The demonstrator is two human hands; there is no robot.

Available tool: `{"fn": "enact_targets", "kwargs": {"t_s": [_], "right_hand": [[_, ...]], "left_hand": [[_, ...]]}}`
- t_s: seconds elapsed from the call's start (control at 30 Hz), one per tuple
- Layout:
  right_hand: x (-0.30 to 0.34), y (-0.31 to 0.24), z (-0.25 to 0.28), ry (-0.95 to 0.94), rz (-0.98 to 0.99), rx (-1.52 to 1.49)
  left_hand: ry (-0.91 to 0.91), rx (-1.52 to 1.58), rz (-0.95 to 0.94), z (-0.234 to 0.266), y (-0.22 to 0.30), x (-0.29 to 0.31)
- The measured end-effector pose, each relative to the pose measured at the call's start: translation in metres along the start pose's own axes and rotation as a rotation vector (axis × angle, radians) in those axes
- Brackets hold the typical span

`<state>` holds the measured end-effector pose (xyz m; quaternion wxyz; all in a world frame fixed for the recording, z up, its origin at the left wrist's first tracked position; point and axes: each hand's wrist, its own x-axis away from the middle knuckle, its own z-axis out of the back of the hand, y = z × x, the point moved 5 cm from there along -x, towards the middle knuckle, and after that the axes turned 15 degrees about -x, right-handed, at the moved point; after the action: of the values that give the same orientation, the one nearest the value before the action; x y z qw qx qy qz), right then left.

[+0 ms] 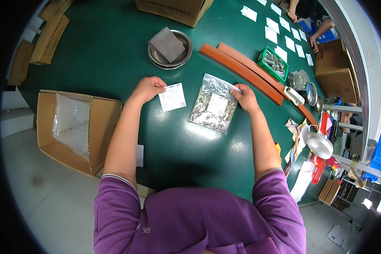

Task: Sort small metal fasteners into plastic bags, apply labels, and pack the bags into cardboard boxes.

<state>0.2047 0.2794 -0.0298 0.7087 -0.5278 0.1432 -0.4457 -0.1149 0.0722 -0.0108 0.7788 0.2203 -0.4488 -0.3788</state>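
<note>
**Label in one hand, parts bag in the other**

From my remote seat I saw both hands out over the green table [114, 55]. The left hand [148, 88] had its fingers curled closed, pinching the top left corner of a white printed label [172, 97] that lay flat on the table surface. The right hand [244, 97] gripped the upper right edge of a clear plastic bag [212, 103] filled with small metal parts, thumb and fingers closed on the bag's rim. The bag lay flat just to the right of the label, near it but not touching, and carried its own white sticker on its face.

Beyond the hands sat a stack of round metal bowls [170, 51] with a grey square sheet resting on top. Two long orange-brown strips [241, 70] ran diagonally past the bag toward the right. A small green basket [273, 63] holding metal pieces stood just beyond the strips, and a row of white cards [279, 36] lay farther up the table. An open cardboard box [74, 129] with a plastic liner stood to the left of the table, beside my left arm. A small white fan [319, 144] sat at the right edge. Another person's hand [313, 41] rested on the far right end.
</note>
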Motion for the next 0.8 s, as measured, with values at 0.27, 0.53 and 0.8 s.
{"fn": "enact_targets", "kwargs": {"t_s": [0.27,0.53,0.8], "right_hand": [[-0.002,0.005,0.0,-0.009,-0.013,-0.018],[-0.003,0.008,-0.001,-0.005,-0.008,-0.003],[0.003,-0.008,0.001,0.005,-0.015,0.007]], "left_hand": [[-0.001,-0.004,0.007,-0.001,0.0,-0.001],[-0.002,-0.005,0.004,-0.001,-0.003,-0.001],[0.012,-0.065,-0.014,0.001,0.005,0.002]]}}
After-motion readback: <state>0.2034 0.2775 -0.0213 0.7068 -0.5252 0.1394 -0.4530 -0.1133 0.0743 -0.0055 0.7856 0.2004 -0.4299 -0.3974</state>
